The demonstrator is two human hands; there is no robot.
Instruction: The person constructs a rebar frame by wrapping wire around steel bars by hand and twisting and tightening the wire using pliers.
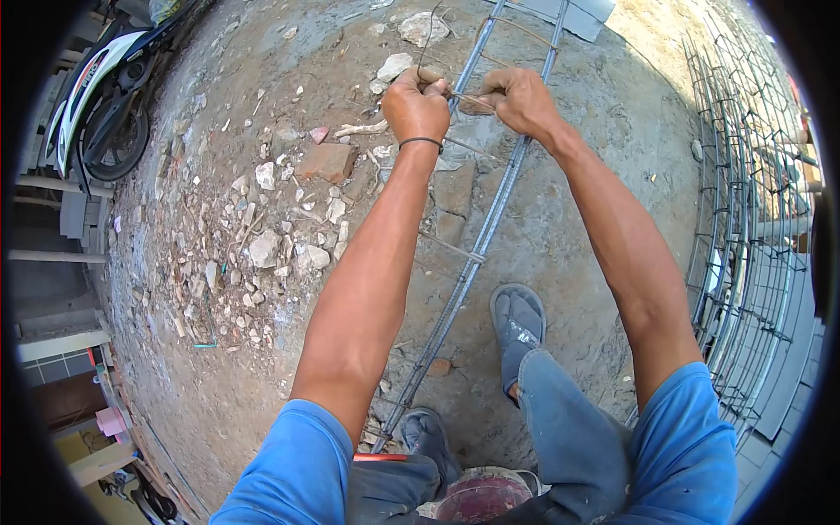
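Note:
A long rebar frame (495, 203) of steel bars with thin cross ties runs from near my feet up between my hands. My left hand (416, 107) is closed at the frame's left side, gripping a thin dark tie wire (427, 39) whose free end curves up above the fist. Across the frame, my right hand (522, 103) is closed, its fingers pinching a steel stirrup (473, 98) that spans between the two hands. The fingertips of both hands are partly hidden. Lower down, another stirrup (452, 246) crosses the bars.
Broken stones (264, 251) and a brick (326, 162) lie on the dirt to the left. A motorbike (105, 105) stands at upper left. More rebar cages (744, 210) stretch along the right. Between my legs sits a reddish bucket (484, 499).

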